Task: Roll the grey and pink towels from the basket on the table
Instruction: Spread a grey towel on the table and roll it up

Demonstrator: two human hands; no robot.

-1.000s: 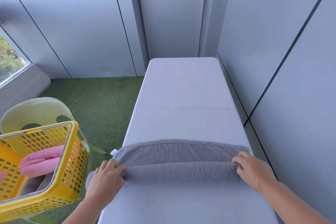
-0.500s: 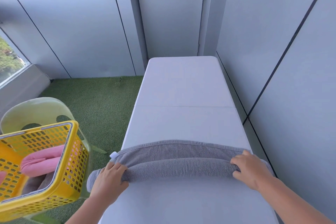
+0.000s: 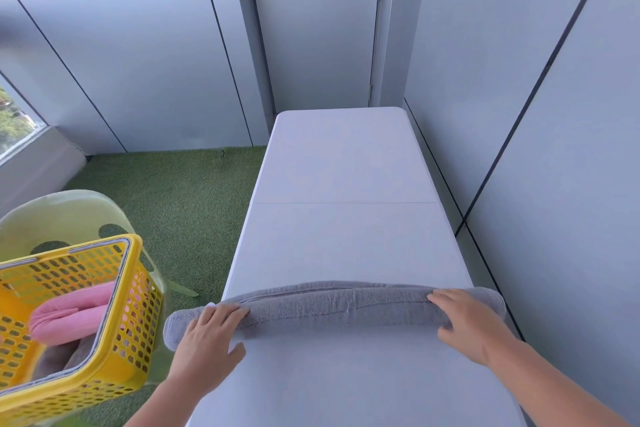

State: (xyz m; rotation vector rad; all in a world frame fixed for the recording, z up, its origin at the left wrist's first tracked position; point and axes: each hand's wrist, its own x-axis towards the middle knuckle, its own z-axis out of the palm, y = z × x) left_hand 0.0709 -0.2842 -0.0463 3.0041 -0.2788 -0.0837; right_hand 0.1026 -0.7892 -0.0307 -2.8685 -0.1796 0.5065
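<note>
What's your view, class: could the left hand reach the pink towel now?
Probably yes: the pink towel lies uncovered in the open-topped basket beside the left hand, which rests on the grey towel.

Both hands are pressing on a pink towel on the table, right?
No. In the head view the left hand and right hand press on a grey towel on the table, not a pink one. The pink towel is in the yellow basket.

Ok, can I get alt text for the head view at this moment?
A person's left hand and right hand press on a grey towel roll lying crosswise on a white folding table, one near each end. Left of the table, a yellow perforated plastic basket holding a pink towel sits on a pale green plastic chair.
</note>
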